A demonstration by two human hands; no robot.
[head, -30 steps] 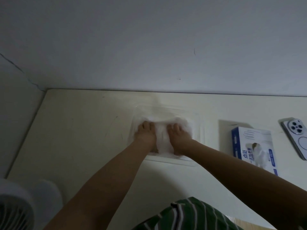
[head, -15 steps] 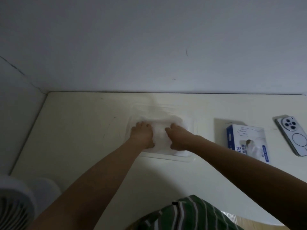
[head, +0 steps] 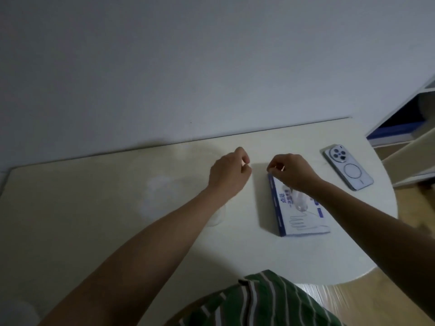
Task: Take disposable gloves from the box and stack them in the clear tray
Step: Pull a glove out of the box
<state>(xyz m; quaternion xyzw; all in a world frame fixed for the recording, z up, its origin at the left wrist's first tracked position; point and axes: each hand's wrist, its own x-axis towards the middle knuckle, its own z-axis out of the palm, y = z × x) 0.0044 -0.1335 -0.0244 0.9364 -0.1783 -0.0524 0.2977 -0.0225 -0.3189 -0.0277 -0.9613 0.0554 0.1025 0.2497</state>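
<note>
Pale tabletop against a blank wall: left hand and right hand hover with fingers curled, any grasp unclear, over the glove box; best draw 1 glove slowly toward the blurred clear tray at left.

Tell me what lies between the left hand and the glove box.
Nothing but bare tabletop, shaded by the box, lies between the left hand and the glove box, as the head view shows.

Dim, bluish, motion-blurred, wide-angle warp.
</note>
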